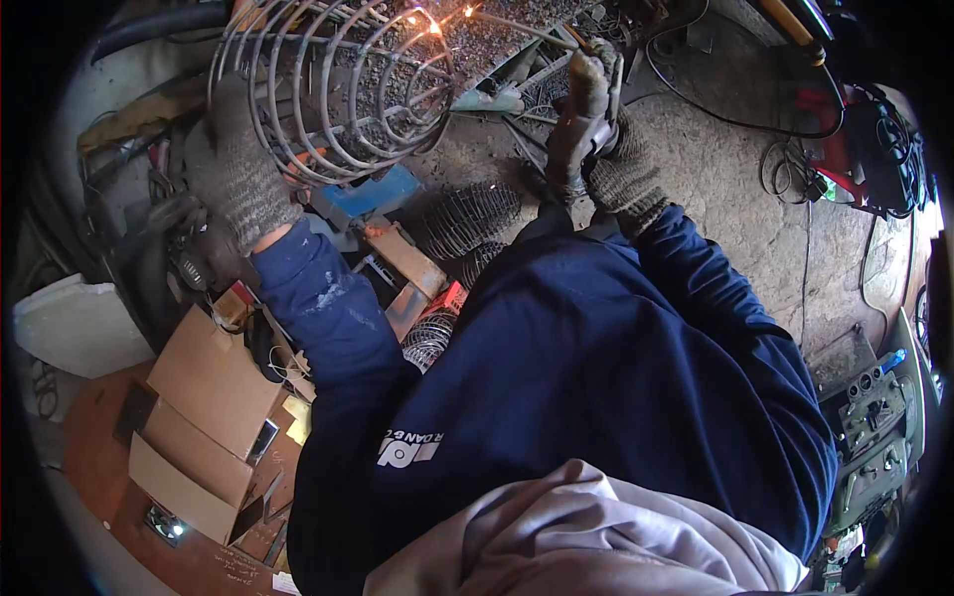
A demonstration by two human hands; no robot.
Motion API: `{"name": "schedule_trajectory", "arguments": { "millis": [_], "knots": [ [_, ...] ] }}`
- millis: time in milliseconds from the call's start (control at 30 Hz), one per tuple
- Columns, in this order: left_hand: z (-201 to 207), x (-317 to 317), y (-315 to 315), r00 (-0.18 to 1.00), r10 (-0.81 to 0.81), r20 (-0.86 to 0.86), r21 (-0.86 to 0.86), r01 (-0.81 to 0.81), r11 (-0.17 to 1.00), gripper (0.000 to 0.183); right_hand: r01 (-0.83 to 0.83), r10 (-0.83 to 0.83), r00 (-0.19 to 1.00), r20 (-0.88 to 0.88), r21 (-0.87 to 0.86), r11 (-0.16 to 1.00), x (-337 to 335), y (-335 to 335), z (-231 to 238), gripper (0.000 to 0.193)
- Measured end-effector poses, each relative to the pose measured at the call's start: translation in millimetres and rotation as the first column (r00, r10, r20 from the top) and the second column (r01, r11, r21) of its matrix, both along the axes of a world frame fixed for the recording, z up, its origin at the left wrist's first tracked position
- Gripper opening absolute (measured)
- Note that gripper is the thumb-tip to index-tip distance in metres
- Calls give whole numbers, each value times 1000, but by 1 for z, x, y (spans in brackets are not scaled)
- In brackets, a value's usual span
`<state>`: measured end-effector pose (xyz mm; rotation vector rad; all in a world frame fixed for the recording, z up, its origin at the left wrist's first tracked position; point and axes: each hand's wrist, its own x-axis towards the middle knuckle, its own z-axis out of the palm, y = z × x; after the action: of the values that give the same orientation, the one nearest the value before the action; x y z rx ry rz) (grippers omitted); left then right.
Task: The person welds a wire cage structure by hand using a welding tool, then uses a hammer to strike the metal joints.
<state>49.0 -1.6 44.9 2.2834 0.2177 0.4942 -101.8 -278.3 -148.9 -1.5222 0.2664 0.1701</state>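
A round metal wire cage point(350, 124), made of rings joined by bars, lies at the top left. My left hand point(238, 149), in a grey knit glove, grips its left side; the fingertips are partly hidden. In my right hand point(626, 164), gloved the same way, is a welding electrode holder point(579, 124) with worn wrapping. A thin electrode point(522, 27) reaches leftward from the holder toward the cage. Bright orange sparks point(429, 24) glow on the cage's far rings, close to the electrode's tip.
Below the cage are a blue box point(373, 194) and coiled wire rings point(467, 219). An opened cardboard box point(214, 387) stands at lower left. Cables point(735, 119) cross the floor toward a red machine point(840, 149). A grey machine with knobs point(873, 407) is at the right.
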Motion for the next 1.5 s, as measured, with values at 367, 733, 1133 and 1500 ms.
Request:
{"name": "schedule_trajectory", "arguments": {
  "millis": [367,733,1133,1500],
  "knots": [
    [6,-2,-1,1000,6,-11,166,-4,986,57,-148,157,987,41,-169,974,-1,5,-11,52],
    [3,0,5,1000,2,-7,173,0,985,61,-131,147,983,112,-133,982,2,8,-3,56],
    [11,13,17,994,-78,-74,416,101,904,56,-246,231,961,153,86,965,20,11,16,48],
    [7,7,19,986,162,-45,433,-127,893,56,-123,390,901,192,-749,652,7,23,-9,50]
  ]
}}
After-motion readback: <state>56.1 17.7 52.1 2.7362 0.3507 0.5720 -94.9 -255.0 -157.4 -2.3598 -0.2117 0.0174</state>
